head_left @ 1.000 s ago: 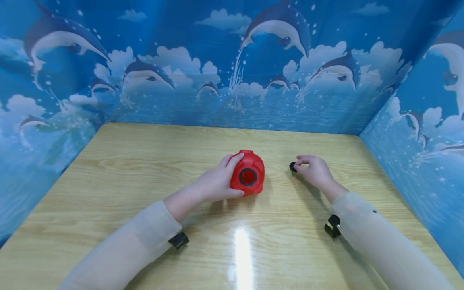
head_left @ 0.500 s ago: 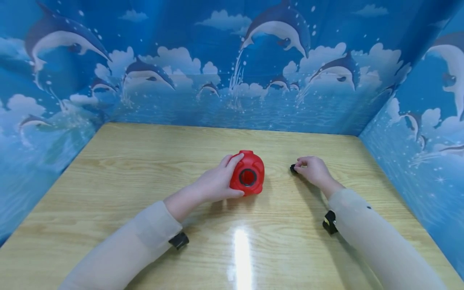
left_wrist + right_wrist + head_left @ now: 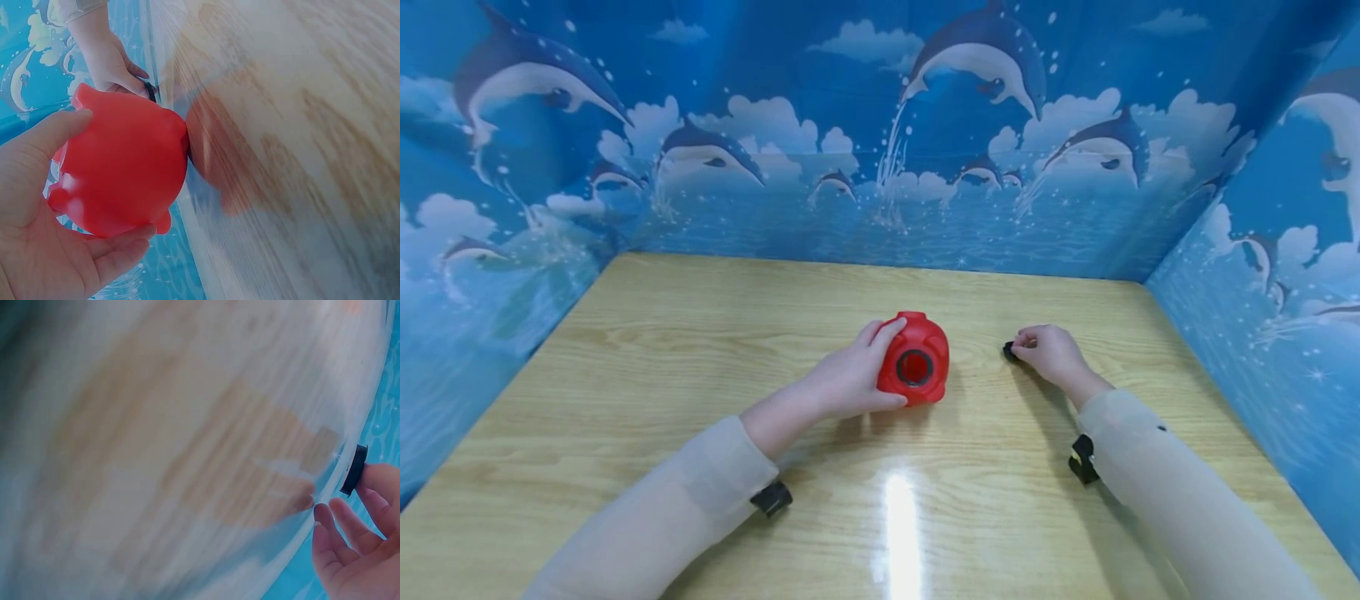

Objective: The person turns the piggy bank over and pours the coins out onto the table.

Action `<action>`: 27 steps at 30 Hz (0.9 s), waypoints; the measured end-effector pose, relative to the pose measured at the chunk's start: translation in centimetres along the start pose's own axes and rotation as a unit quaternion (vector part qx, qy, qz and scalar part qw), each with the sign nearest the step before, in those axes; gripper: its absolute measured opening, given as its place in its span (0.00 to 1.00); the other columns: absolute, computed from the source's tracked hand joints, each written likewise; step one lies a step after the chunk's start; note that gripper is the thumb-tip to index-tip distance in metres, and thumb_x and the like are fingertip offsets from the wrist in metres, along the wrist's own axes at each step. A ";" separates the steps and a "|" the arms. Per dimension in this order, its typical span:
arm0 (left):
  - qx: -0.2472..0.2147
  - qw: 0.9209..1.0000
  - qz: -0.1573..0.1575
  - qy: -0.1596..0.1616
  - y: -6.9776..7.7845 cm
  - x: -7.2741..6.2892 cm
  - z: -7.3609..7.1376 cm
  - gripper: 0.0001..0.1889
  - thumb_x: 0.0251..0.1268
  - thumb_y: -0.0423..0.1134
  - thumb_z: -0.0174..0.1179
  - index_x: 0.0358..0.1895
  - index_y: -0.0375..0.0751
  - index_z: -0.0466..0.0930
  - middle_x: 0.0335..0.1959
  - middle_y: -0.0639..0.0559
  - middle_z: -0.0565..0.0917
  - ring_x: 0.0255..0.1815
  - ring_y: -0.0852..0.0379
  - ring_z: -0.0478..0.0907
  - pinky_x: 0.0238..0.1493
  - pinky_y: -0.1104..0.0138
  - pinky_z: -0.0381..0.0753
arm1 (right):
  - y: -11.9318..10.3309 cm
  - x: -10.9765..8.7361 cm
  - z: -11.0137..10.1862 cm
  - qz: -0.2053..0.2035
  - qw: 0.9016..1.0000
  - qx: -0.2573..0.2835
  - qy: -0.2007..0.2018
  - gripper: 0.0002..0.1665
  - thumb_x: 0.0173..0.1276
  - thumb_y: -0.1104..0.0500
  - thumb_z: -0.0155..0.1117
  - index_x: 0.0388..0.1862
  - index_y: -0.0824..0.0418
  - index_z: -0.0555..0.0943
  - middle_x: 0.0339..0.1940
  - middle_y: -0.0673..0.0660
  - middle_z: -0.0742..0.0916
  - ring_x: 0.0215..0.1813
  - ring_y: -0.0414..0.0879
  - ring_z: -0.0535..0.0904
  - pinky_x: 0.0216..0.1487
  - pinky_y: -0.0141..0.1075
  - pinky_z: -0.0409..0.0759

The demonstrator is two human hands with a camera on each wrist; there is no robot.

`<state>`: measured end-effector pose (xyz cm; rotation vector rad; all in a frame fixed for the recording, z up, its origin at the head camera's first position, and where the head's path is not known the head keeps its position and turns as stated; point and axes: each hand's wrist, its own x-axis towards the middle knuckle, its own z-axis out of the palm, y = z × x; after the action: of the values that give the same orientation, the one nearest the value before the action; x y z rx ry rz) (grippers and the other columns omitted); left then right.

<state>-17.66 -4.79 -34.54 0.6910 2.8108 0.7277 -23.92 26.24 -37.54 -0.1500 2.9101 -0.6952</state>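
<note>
A round red piggy bank (image 3: 931,333) with stubby feet lies on the wooden table, its round dark-rimmed opening facing up in the head view. My left hand (image 3: 850,375) grips its left side, fingers over the far edge and thumb at the near edge. In the left wrist view the smooth red body (image 3: 131,156) fills the hand, and its underside meets the tabletop. To the right, my right hand (image 3: 1051,358) pinches a small black round plug (image 3: 1009,352) close over the table. The right wrist view shows the plug (image 3: 355,470) edge-on at the fingertips.
The wooden table (image 3: 737,317) runs back to a blue dolphin-print curtain (image 3: 820,208), which also hangs along both sides. A bright light reflection (image 3: 902,533) lies on the tabletop in front of the piggy bank. Black camera mounts (image 3: 771,498) sit under both wrists.
My right hand has shifted slightly toward me with the black plug, which now stands a little lower in the head view. My left hand and the piggy bank have kept their place.
</note>
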 end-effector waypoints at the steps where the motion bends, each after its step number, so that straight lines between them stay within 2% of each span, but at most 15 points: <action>1: -0.001 1.000 0.001 0.000 0.0 0.0 0.0 0.54 0.45 0.52 0.72 0.74 0.52 0.44 0.67 0.47 0.58 0.55 0.53 0.68 0.42 0.62 0.80 | 0.0 0.0 0.0 -0.001 1.000 -0.001 -0.001 0.09 0.68 0.62 0.57 0.37 0.66 0.82 0.60 0.71 0.74 0.56 0.63 0.73 0.53 0.52 0.73; 5: -0.003 1.000 0.005 0.001 0.1 0.0 0.0 0.54 0.45 0.52 0.72 0.74 0.52 0.44 0.66 0.47 0.59 0.54 0.54 0.69 0.42 0.63 0.80 | 0.1 0.1 0.0 -0.003 1.000 -0.009 -0.001 0.09 0.68 0.62 0.57 0.37 0.66 0.82 0.55 0.70 0.78 0.52 0.61 0.75 0.50 0.51 0.74; 12: -0.001 1.000 0.001 0.002 0.0 0.0 0.1 0.54 0.45 0.51 0.72 0.74 0.53 0.44 0.66 0.47 0.58 0.53 0.54 0.69 0.41 0.63 0.80 | -0.3 0.3 0.0 -0.003 1.000 -0.022 -0.006 0.09 0.67 0.61 0.58 0.36 0.65 0.82 0.39 0.63 0.84 0.36 0.52 0.77 0.38 0.44 0.74; 16: -0.004 1.000 0.000 0.004 0.0 0.0 0.2 0.55 0.45 0.51 0.72 0.73 0.53 0.44 0.66 0.47 0.58 0.54 0.54 0.69 0.41 0.63 0.80 | -0.4 0.3 0.0 0.003 0.999 -0.033 -0.012 0.09 0.67 0.60 0.58 0.35 0.64 0.82 0.36 0.61 0.84 0.33 0.50 0.76 0.35 0.43 0.73; 22: -0.001 1.000 -0.002 0.008 0.0 0.0 0.2 0.55 0.44 0.50 0.73 0.73 0.53 0.45 0.66 0.48 0.59 0.54 0.54 0.69 0.40 0.63 0.80 | -0.4 0.4 0.0 0.004 0.999 -0.037 -0.016 0.09 0.68 0.60 0.58 0.36 0.64 0.82 0.36 0.61 0.84 0.33 0.50 0.76 0.36 0.43 0.73; 27: -0.005 1.000 0.000 0.008 0.1 0.1 0.2 0.55 0.43 0.50 0.74 0.73 0.52 0.45 0.65 0.49 0.60 0.55 0.54 0.68 0.41 0.63 0.80 | 0.0 0.4 0.0 0.004 1.000 -0.022 -0.016 0.10 0.68 0.60 0.57 0.39 0.66 0.82 0.41 0.64 0.83 0.41 0.55 0.78 0.41 0.47 0.75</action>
<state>-17.65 -4.65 -34.66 0.6856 2.8191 0.7504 -24.28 26.17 -37.61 -0.1532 2.8955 -0.6209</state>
